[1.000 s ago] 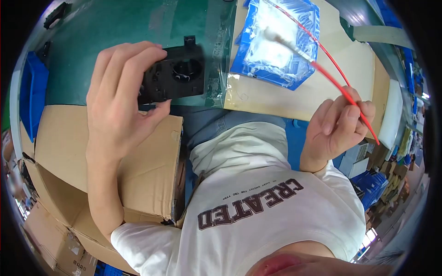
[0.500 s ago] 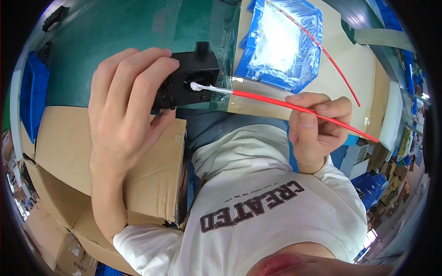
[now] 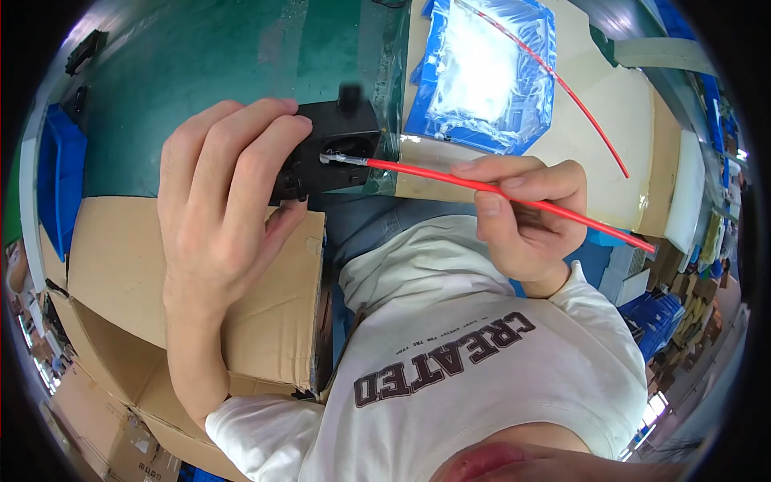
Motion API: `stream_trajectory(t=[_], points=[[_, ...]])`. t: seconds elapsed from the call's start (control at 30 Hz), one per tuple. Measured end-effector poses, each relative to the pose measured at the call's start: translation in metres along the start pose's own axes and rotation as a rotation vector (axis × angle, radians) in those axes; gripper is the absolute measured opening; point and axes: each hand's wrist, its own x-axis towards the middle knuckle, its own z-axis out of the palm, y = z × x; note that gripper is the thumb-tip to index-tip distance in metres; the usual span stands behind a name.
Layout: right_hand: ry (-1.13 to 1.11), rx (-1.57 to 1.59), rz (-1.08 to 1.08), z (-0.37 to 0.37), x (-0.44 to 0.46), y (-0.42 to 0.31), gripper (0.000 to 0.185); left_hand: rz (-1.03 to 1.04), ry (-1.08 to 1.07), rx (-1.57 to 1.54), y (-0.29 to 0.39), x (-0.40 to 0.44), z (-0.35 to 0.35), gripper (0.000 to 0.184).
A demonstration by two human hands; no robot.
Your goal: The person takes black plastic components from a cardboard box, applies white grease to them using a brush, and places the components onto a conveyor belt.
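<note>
My left hand (image 3: 221,201) is closed on a black plastic housing (image 3: 333,120), fingers over its far side and thumb beneath. The housing has a round opening facing me and a small block sticking up at its top. In my right hand (image 3: 534,213) a thin brush with a red handle (image 3: 426,175) is pinched between thumb and fingers. Its tip, with a little white paste on it, reaches into the opening of the housing. How deep the tip sits I cannot tell.
A blue tray (image 3: 418,116) with white paste (image 3: 478,80) stands beyond my right hand. A second red brush (image 3: 585,112) lies across it, handle end over the cardboard. An open cardboard box (image 3: 120,265) is at my left, near a blue bin (image 3: 60,173).
The brush has moved left, its tip further into the housing. The white blob on the tip is now much smaller. My left hand keeps hold of the housing.
</note>
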Motion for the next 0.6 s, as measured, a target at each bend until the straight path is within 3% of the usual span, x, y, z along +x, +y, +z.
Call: stream_trajectory(t=[0.23,0.47,0.6], points=[[-0.225,-0.154,-0.088,-0.003,0.002,-0.004,0.031,-0.002,-0.020,-0.001,0.001,0.000,0.000,0.073],[-0.156,-0.477,-0.424,0.007,0.006,-0.005,0.018,0.001,-0.018,0.020,0.002,0.000,0.000,0.073],[-0.137,-0.491,-0.446,0.010,0.007,-0.004,0.019,0.032,-0.027,0.044,0.000,-0.001,0.000,0.073]])
